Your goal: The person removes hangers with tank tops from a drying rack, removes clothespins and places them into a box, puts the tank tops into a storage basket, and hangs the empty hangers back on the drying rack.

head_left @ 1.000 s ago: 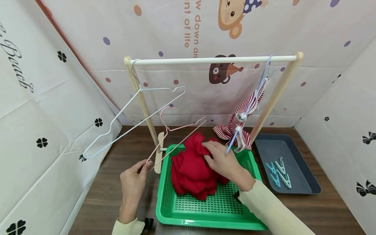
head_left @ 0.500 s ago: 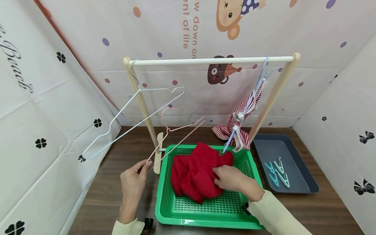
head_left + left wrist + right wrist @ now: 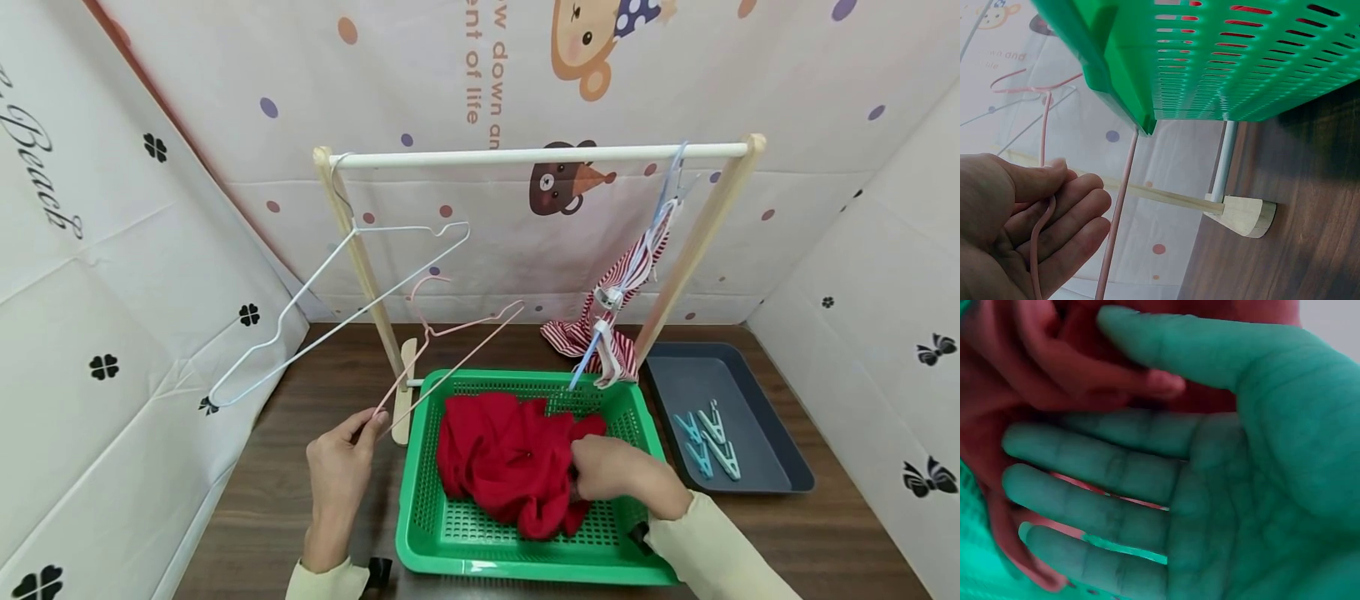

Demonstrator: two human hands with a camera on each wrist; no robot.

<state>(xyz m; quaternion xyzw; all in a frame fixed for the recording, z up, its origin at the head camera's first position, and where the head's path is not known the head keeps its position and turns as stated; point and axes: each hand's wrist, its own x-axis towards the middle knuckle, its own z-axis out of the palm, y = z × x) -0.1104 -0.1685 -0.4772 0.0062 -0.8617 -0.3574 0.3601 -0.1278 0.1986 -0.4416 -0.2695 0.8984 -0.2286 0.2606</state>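
In the head view, my left hand pinches one arm of a pink clothes hanger between thumb and forefinger. The hanger's hook points up and its far end reaches over the basket. The left wrist view shows the pink wire running under the thumb. A crumpled red cloth lies in a green basket. At the cloth's right side, my right hand reaches in, its fingertips hidden from above. Up close, that hand's fingers lie nearly straight, with the thumb apart and a fold between.
Behind the basket stands a rack with a white rail. A white hanger hangs at its left, a blue hanger with a red-striped cloth at its right. Several clothespins lie in a grey tray.
My right hand has come down and rightward from the raised bunch of red cloth. The cloth has sunk and spread lower in the basket. My left hand and the pink hanger stay in place.
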